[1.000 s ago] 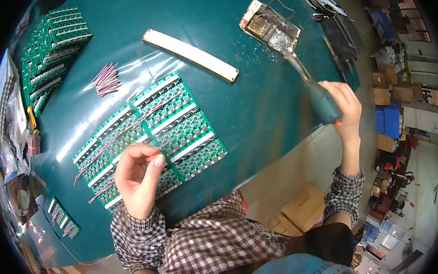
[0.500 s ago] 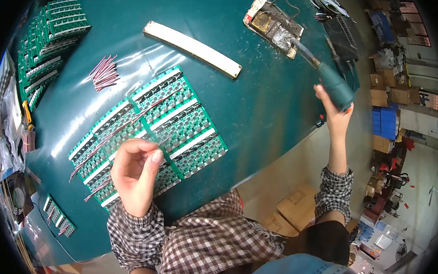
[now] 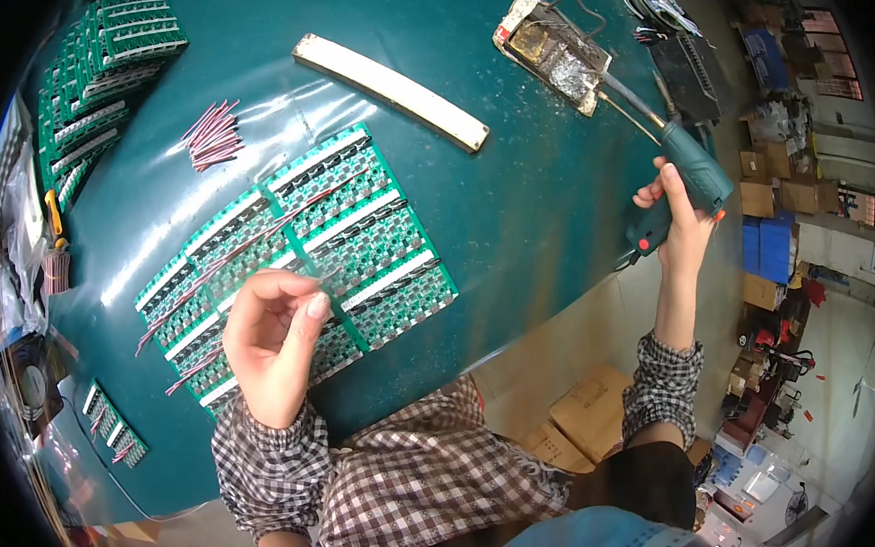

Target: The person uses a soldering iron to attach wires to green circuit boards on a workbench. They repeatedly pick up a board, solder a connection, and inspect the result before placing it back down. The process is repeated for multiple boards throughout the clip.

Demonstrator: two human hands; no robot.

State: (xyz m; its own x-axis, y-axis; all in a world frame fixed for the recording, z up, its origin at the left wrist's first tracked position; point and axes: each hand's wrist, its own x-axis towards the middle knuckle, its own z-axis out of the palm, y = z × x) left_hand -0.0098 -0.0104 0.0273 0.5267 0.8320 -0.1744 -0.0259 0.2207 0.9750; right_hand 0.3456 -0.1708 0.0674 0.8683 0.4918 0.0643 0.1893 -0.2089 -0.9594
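My right hand is wrapped round the handle of a green soldering gun. Its metal tip points up and left, reaching the near edge of a dirty metal solder tray. Over the green circuit boards, my left hand pinches a thin wire between thumb and forefinger; only a short end shows. The boards lie in a panel of several rows with white and black strips. Some red and black wires lie across them.
A pile of short red and white wires lies beyond the boards. Right of it rests a long white bar. Stacked circuit boards stand at the far left, and a small board strip lies near left. A black box sits far right.
The soldering gun has shifted slightly right and turned in my right hand, so more of its handle shows. My left hand has hardly moved, still pinching the wire.
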